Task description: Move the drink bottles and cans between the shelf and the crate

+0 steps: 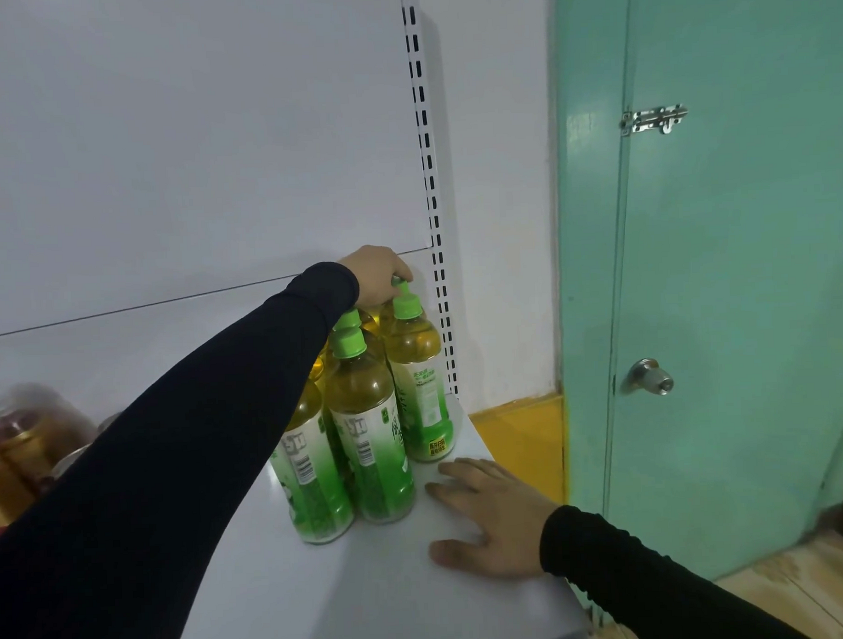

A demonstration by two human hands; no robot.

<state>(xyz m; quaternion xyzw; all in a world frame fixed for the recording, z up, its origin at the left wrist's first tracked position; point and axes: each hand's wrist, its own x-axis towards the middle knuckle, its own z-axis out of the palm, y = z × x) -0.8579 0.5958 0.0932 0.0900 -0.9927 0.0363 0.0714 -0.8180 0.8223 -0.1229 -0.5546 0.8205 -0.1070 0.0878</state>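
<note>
Several green-tea bottles (371,431) with green caps and green labels stand clustered at the right end of the white shelf (285,587). My left hand (377,275) reaches over them and grips the cap of a bottle at the back of the cluster, near the rear panel. That bottle is mostly hidden behind the others. My right hand (488,513) lies flat on the shelf, fingers spread, just right of the front bottles and holding nothing. No crate is in view.
Gold cans (18,457) in clear wrap sit blurred at the shelf's left, behind my left arm. A slotted upright (432,199) runs up the back panel. A teal door (723,261) with a knob and bolt stands right; the shelf's right edge drops to wooden floor.
</note>
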